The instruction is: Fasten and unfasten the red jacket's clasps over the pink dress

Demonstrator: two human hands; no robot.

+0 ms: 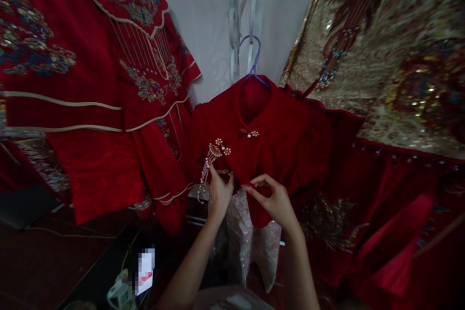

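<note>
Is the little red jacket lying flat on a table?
No, the red jacket hangs from a blue hanger hooked above it.

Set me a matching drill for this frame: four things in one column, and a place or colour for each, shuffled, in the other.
Things:
1 hanger
2 tassel pin
3 gold robe
4 jacket

Place or colour:
A red, pinched by left hand and right hand
B lilac-blue
C hangs at far right
D just above the left hand

Pairs: 1-B, 2-D, 3-C, 4-A
</note>
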